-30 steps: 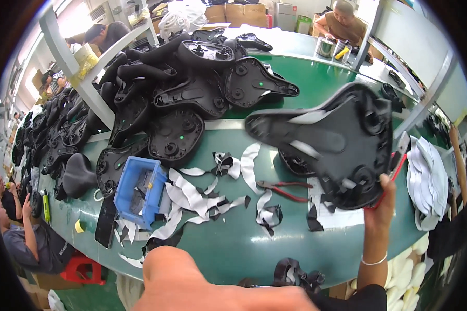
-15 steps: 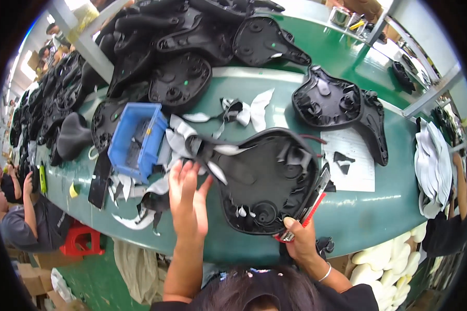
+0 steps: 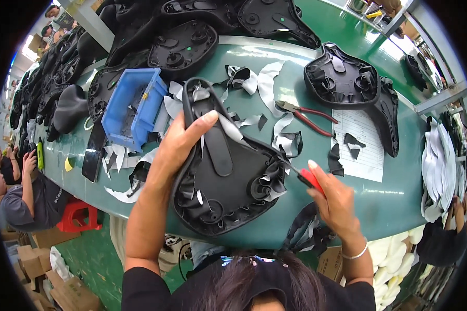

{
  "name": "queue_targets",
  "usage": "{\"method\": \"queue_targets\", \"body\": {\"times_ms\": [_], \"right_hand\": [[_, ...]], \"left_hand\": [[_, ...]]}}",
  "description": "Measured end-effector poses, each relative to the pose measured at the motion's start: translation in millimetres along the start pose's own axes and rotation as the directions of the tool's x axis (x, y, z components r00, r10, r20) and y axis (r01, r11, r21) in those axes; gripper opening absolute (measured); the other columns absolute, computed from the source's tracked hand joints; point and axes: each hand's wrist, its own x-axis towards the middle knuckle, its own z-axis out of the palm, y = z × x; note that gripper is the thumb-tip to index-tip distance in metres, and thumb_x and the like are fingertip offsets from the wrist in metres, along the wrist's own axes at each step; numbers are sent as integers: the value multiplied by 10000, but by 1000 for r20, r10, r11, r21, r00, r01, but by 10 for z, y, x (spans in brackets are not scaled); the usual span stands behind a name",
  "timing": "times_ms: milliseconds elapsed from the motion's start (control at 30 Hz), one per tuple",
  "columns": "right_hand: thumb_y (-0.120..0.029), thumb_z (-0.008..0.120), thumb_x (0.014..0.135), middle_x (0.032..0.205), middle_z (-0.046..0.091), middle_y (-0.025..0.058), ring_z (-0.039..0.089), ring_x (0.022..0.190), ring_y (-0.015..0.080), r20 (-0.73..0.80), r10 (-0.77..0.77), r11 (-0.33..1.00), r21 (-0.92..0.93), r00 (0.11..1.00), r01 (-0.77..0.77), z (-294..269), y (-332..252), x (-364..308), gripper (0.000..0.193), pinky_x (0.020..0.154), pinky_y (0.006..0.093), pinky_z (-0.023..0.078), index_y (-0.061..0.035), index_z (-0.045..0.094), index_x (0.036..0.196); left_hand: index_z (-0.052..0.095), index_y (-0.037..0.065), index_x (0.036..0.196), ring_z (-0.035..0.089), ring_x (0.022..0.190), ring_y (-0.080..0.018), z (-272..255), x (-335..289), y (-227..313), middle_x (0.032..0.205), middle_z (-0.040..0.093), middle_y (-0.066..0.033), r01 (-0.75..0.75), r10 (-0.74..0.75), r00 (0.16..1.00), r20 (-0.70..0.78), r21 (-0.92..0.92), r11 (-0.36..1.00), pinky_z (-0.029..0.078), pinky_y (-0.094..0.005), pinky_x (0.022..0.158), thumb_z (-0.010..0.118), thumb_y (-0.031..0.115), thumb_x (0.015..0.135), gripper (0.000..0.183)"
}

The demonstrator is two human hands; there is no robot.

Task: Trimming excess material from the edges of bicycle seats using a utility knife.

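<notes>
A black bicycle saddle (image 3: 223, 192) lies underside up over the table's near edge, its narrow nose pointing away and slightly left. Around its rim the cover's edge is ragged, with grey and white folds showing. My left hand (image 3: 179, 147) grips the saddle's left side near the nose, thumb laid over the rim. In my right hand (image 3: 334, 199) is a red utility knife (image 3: 310, 180), closed in the fingers. Its blade points at the saddle's right rim, where a dark strip of cover stands out; whether the blade touches is too small to tell.
Left of the saddle stands a blue bin (image 3: 132, 109) among trimmed scraps. Red-handled pliers (image 3: 311, 118) lie beyond, beside a printed sheet (image 3: 366, 160). Two saddles (image 3: 342, 78) rest at right; more are piled at the back left. Dark scraps (image 3: 308, 228) hang over the near edge.
The saddle has turned so its nose points away. My left hand, open before, now grips it. My right hand has left the saddle's rim and holds the knife differently. The pliers are uncovered.
</notes>
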Motion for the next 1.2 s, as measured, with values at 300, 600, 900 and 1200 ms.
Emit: {"method": "queue_targets", "body": {"times_ms": [300,600,900,1200], "right_hand": [[-37,493,844,718,503,141,537,527,304,370,61,931,-356,927,81,38,-189,-46,629,485,417,436,-246,364,1422],[-14,612,844,1072,614,233,631,919,395,204,351,933,13,914,-361,276,-633,-693,615,745,386,524,-72,355,1399],[-79,663,776,887,626,110,590,638,171,-14,245,937,259,969,-233,431,-493,467,518,593,283,482,-26,476,1256],[-70,717,753,813,572,-11,500,627,51,107,415,637,675,903,-373,235,-410,500,445,572,186,407,-41,534,1157]], "left_hand": [[532,-31,1057,575,671,-129,46,108,29,834,571,-55,81,-75,996,-53,109,991,485,-265,614,649,307,775,455],[536,-44,1083,473,765,-101,56,-589,-337,872,533,-34,-131,88,904,-418,-74,989,410,-237,697,609,249,835,391],[405,-36,1240,475,941,-129,241,-991,-526,1079,500,-73,-310,205,804,-558,-99,946,398,-258,853,631,165,843,499],[571,68,1120,524,858,-238,534,-785,-346,869,555,-63,-389,568,817,102,825,410,390,-370,783,703,107,727,417]]}}
